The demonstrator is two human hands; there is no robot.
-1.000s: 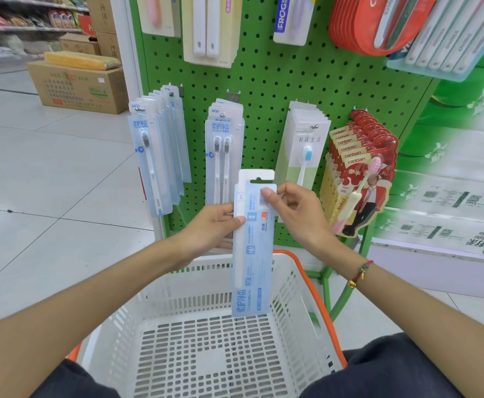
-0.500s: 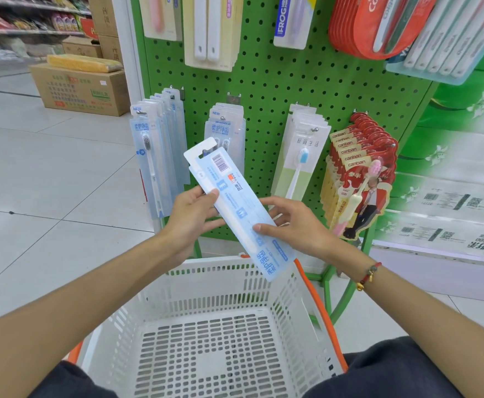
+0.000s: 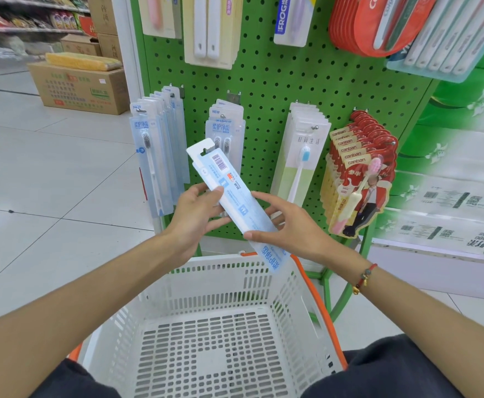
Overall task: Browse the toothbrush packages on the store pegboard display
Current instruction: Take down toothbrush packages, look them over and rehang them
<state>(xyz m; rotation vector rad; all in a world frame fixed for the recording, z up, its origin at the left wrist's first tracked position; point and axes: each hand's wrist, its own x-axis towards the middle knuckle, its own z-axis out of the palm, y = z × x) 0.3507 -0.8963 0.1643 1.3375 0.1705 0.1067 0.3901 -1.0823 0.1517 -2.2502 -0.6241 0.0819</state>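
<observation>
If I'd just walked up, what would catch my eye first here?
Probably the pale blue toothbrush package held tilted, barcode side up, between the left hand and right hand in the middle of the view. Behind it stands the bright green pegboard hung with more packages, the red canban packs at its right. Below the hands sits a white basket.

A pale blue toothbrush package was tilted, its hang-hole end up and to the left, its barcoded back facing the camera, above a white basket. It lay in front of the green pegboard, where rows of blue single-brush packs, twin-brush packs, white packs and red canban packs hung from hooks.
</observation>
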